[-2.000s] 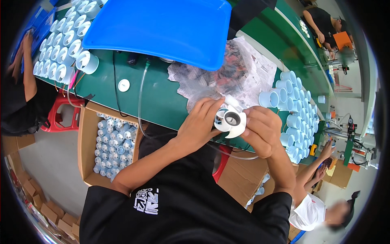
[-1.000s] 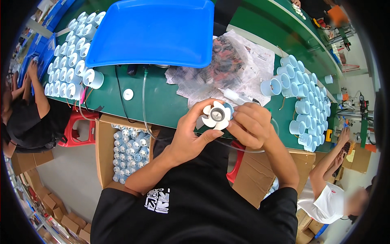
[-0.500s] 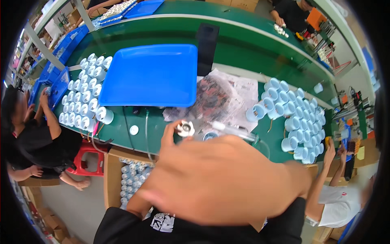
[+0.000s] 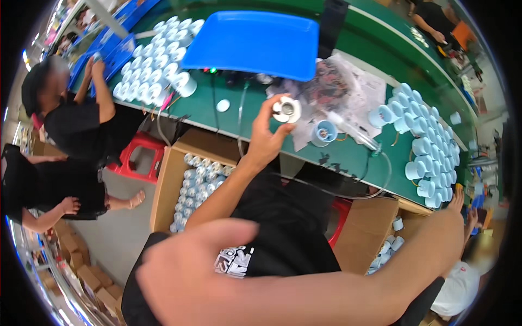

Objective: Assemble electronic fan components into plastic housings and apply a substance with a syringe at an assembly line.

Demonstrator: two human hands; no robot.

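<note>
My left hand (image 4: 266,136) reaches up over the front edge of the green bench (image 4: 266,116). Its thumb and fingers pinch a white round part with a metal centre (image 4: 286,110). Close to the camera, my right hand (image 4: 190,261) is large and smeared by motion, its forearm crossing from the right. Its fingers are too blurred to read. A light blue cup (image 4: 324,133) with wires inside stands on the bench, right of the left hand. Beside that cup lies a clear tube-shaped tool (image 4: 353,132) with a hose attached.
A blue tray (image 4: 253,46) sits raised behind the left hand. Groups of light blue cups stand left (image 4: 157,65) and right (image 4: 427,141). Cardboard boxes (image 4: 163,187) (image 4: 361,231) with cups are below the bench edge. Co-workers (image 4: 76,114) are on both sides.
My right hand has moved from over the bench front back to the lower left. The left hand still holds the white part. The view has shifted, uncovering the cup.
</note>
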